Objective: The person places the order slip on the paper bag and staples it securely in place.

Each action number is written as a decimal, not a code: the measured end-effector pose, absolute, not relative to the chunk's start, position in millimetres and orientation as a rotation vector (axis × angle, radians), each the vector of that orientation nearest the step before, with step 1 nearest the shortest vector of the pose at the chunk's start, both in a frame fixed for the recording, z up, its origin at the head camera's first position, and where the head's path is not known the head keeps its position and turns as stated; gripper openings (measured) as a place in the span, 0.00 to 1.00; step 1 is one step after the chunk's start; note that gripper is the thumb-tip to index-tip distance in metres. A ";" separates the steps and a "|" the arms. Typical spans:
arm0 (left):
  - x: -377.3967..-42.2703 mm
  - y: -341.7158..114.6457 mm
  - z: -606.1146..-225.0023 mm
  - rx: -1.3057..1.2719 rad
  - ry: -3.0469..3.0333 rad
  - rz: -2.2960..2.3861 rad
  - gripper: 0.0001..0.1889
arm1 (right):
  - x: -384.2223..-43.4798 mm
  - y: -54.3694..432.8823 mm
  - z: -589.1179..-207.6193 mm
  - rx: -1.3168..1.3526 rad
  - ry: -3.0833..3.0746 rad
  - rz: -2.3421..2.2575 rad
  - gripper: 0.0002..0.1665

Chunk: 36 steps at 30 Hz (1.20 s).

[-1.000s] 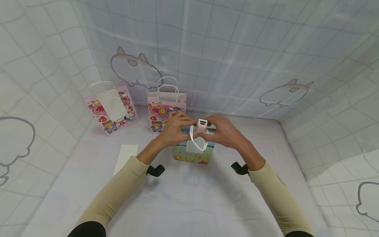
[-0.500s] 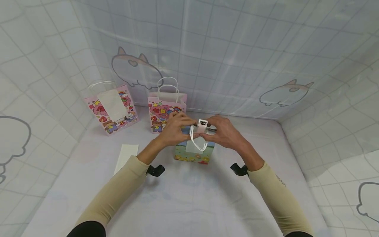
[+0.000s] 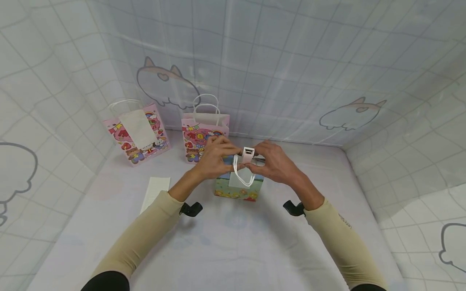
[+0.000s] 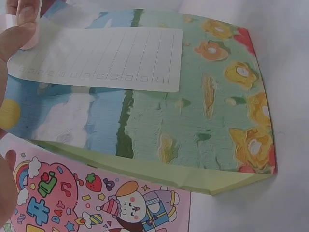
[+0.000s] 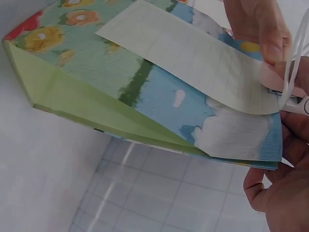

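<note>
A small pink-and-white stapler [image 3: 248,155] sits between both hands at the top edge of a flower-printed paper gift bag [image 3: 236,194]. The right hand [image 3: 275,162] grips the stapler from the right. From the other side, the left hand [image 3: 215,159] pinches at the stapler and the bag's top, its thumb by the pink part in the left wrist view. A lined white paper slip [image 4: 106,58] with checkboxes lies against the bag's front, its upper end at the stapler's mouth [image 5: 285,96]. The bag's white cord handle [image 3: 240,176] hangs in front of the slip.
Two pink cartoon gift bags stand at the back: one bag [image 3: 127,141] at left with a white slip on its front, another bag [image 3: 189,141] behind the left hand. Further white paper slips [image 3: 155,190] lie beside the left forearm. A tile-patterned curtain [image 3: 284,81] closes the back.
Almost nothing differs. Both hands keep their hold on the stapler at the bag's top, with only a very slight shift of the stapler.
</note>
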State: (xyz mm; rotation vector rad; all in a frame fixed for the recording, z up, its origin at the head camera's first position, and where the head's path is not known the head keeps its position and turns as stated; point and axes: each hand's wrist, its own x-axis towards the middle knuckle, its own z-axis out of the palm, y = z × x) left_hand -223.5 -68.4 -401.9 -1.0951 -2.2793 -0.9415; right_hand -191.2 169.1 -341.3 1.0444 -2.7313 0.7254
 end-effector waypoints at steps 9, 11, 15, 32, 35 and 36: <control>-221.7 -68.2 -401.5 -1.084 -2.253 -0.944 0.25 | -190.2 167.4 -345.7 1.082 -2.666 0.715 0.13; -221.0 -68.3 -401.5 -1.083 -2.251 -0.944 0.25 | -190.4 167.0 -346.8 1.086 -2.656 0.716 0.13; -220.8 -68.7 -401.7 -1.085 -2.248 -0.940 0.24 | -190.0 166.5 -348.1 1.107 -2.637 0.738 0.12; -218.8 -68.4 -406.5 -1.039 -2.297 -0.994 0.23 | -188.1 169.4 -345.3 1.066 -2.683 0.747 0.14; -218.7 -68.1 -404.2 -1.045 -2.312 -0.994 0.24 | -188.1 169.8 -345.0 1.036 -2.698 0.739 0.16; -218.8 -68.2 -403.5 -1.046 -2.321 -0.992 0.24 | -188.2 169.9 -345.1 1.029 -2.705 0.732 0.16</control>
